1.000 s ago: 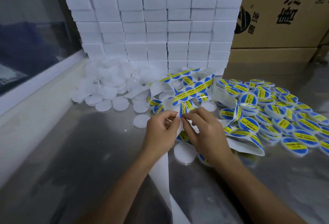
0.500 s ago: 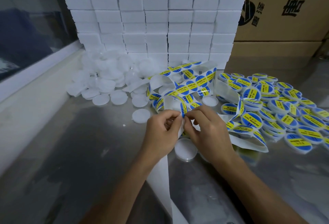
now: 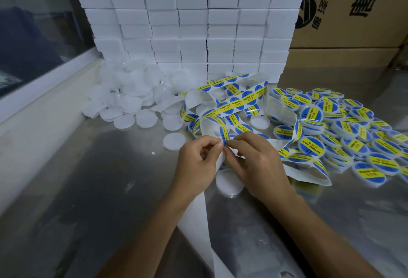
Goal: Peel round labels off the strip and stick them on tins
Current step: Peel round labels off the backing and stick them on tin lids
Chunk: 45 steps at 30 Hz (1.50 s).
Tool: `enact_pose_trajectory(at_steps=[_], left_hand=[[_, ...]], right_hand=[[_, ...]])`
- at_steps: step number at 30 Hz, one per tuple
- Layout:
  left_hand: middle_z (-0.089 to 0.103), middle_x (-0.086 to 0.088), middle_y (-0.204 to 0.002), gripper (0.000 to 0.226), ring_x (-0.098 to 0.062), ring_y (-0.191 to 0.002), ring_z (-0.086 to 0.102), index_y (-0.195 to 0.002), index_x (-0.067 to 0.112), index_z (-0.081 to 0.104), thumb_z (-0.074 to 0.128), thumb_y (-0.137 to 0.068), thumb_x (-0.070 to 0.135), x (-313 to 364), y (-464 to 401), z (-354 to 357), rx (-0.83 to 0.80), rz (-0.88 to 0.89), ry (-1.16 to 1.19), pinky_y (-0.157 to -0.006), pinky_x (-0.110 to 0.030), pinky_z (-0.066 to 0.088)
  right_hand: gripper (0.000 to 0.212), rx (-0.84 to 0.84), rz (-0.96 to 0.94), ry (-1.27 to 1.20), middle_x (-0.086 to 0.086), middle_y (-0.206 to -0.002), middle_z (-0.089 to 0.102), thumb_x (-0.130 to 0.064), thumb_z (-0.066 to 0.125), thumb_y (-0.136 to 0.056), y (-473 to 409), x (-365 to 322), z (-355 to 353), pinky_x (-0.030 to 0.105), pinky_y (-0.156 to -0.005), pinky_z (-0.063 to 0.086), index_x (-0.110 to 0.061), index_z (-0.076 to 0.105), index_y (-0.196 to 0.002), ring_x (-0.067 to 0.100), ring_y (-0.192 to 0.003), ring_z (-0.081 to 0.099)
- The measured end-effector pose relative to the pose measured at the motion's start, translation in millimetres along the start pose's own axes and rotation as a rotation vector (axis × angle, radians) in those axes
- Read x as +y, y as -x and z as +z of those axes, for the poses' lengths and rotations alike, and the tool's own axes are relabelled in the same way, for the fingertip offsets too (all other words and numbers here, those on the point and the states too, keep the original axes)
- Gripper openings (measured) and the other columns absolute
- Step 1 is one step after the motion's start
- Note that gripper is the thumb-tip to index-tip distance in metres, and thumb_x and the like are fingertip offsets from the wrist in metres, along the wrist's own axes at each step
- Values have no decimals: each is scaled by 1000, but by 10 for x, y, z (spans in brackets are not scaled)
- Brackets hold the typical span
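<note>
A round blue-and-yellow label (image 3: 224,136) is pinched at the point where the two hands meet, above the steel table (image 3: 92,189). The left hand (image 3: 197,163) is curled, with thumb and forefinger closed on the white backing strip (image 3: 194,218) just left of the label. The right hand (image 3: 257,163) is curled too, its fingertips closed on the label's edge, touching those of the left hand. The label is seen nearly edge-on, its face turned toward the right hand and its long axis running roughly up and away from the table. From the hands, the bare strip is seen to trail down toward the near edge of the table, between the forearms. Beyond the hands, the loaded part of the strip is looped and tangled, with its labels facing several ways.

An unlabelled white tin (image 3: 229,181) lies flat on the table just below the right hand, partly covered by it. A heap of labelled tins (image 3: 344,127) is spread to the right of the hands, and a heap of plain white tins (image 3: 132,101) is piled to their far left. Behind both heaps, a wall of stacked white boxes (image 3: 187,19) is set, with brown cartons (image 3: 353,12) to its right
</note>
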<state>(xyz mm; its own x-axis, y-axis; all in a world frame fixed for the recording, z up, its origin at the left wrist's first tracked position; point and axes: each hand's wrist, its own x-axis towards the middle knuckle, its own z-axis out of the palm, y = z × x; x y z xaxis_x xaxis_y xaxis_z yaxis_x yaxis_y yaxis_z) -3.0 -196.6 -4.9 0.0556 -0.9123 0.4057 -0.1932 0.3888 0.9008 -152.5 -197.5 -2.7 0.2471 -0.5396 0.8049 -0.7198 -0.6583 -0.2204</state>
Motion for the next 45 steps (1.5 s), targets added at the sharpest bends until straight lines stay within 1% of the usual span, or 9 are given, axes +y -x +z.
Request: enact_pose_trajectory(at_steps=[5, 11, 15, 20, 26, 31, 39, 40, 45], left_hand=[[70, 13, -72, 21, -2, -71, 64, -76, 30, 68, 67, -88, 12, 9, 8, 16, -8, -72, 41, -69, -15, 51], [72, 1, -74, 16, -8, -74, 66, -76, 14, 69, 65, -92, 15, 56, 14, 6, 0, -204, 187, -71, -20, 52], [76, -11, -88, 12, -20, -86, 71, -81, 20, 75, 67, -90, 21, 90, 19, -41, -25, -318, 364, -84, -34, 55], [76, -3, -86, 18, -12, -82, 70, -82, 25, 77, 64, -92, 15, 120, 37, -42, -40, -304, 340, -75, -27, 54], [74, 3, -80, 21, -8, -79, 68, -80, 23, 73, 65, -90, 7, 121, 42, -36, -19, -203, 237, -79, -25, 54], [72, 12, -77, 31, -3, -76, 65, -76, 28, 70, 64, -90, 2, 60, 24, -41, -7, -153, 166, -76, -18, 51], [72, 18, -76, 28, 3, -74, 65, -76, 29, 70, 66, -88, 4, -3, 14, -65, 27, -156, 69, -70, -10, 48], [72, 19, -75, 29, 4, -73, 65, -75, 30, 70, 67, -88, 4, 4, 17, -67, 29, -157, 65, -69, -10, 48], [71, 16, -71, 29, 2, -67, 64, -70, 31, 71, 69, -86, 7, -37, 28, -86, 50, -136, 10, -66, -10, 48]], right_hand=[[10, 31, -21, 31, 9, -83, 67, -12, 69, -90, 15, -4, 14, 41, -58, 51, -4, 74, -90, 27, -67, 61], [13, 38, -17, 17, 9, -85, 67, -14, 66, -93, 18, -55, 14, 42, -60, 50, -4, 74, -95, 27, -70, 61], [16, 16, -8, -30, 10, -89, 67, -15, 66, -95, 23, -79, 20, 42, -61, 50, -4, 74, -102, 27, -69, 60], [15, 14, 25, -21, 10, -93, 67, -14, 67, -93, 45, -27, 3, 43, -64, 52, -4, 74, -101, 28, -76, 64], [11, 22, 39, -52, 9, -89, 66, -13, 65, -93, 44, -41, -12, 43, -61, 51, -4, 72, -95, 28, -68, 61], [12, 26, 79, -103, 6, -87, 65, -14, 63, -93, 23, -73, -37, 40, -60, 51, -5, 70, -90, 24, -65, 59], [8, 122, 260, -169, 4, -80, 63, 0, 69, -87, 9, 12, -113, 26, -59, 46, -4, 69, -81, 16, -61, 56], [8, 136, 318, -197, 3, -79, 64, 0, 69, -87, 10, 26, -120, 24, -60, 46, -6, 69, -80, 14, -61, 57], [11, 195, 667, -441, 0, -73, 70, -11, 68, -89, 4, 102, -160, 32, -63, 51, -14, 74, -81, 19, -66, 61]])
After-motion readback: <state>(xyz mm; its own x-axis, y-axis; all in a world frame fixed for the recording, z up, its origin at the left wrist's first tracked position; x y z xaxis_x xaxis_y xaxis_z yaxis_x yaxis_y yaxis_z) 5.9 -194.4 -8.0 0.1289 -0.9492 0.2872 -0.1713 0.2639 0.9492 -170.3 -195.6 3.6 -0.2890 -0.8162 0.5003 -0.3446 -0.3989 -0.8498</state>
